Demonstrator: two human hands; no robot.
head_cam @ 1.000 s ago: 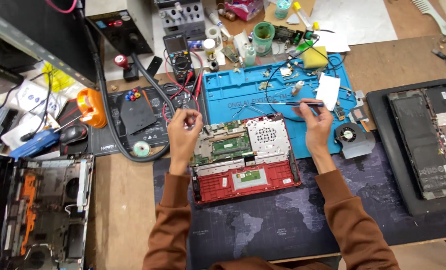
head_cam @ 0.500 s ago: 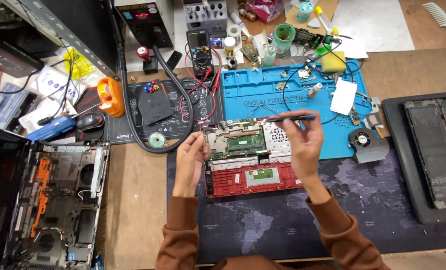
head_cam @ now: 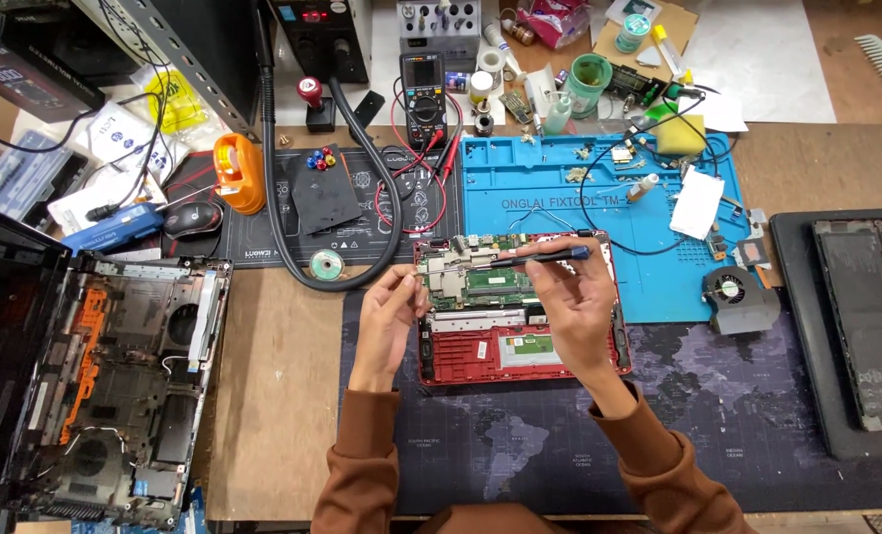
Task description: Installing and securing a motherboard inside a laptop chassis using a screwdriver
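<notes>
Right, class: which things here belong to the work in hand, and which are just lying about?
In hand: red laptop base, its circuit board, screwdriver in right hand, left hand.
Lying about: multimeter, orange tape dispenser, loose fan, mouse.

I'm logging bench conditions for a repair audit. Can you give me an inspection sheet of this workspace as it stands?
Surface: wooden bench bearing a dark map-print mat and a blue silicone work mat.
Job's things: small red laptop base, opened, circuit board exposed; screwdriver lying nearly level over the board.
Clutter: loose cooling fan, solder roll, yellow sponge, bottles, small parts.
Hands: right hand holds the screwdriver; left hand pinched at the board's left edge.
Cables: multimeter with red and black leads; thick black hose looping across the bench.
Surroundings: second stripped laptop chassis at left, another at right.
</notes>
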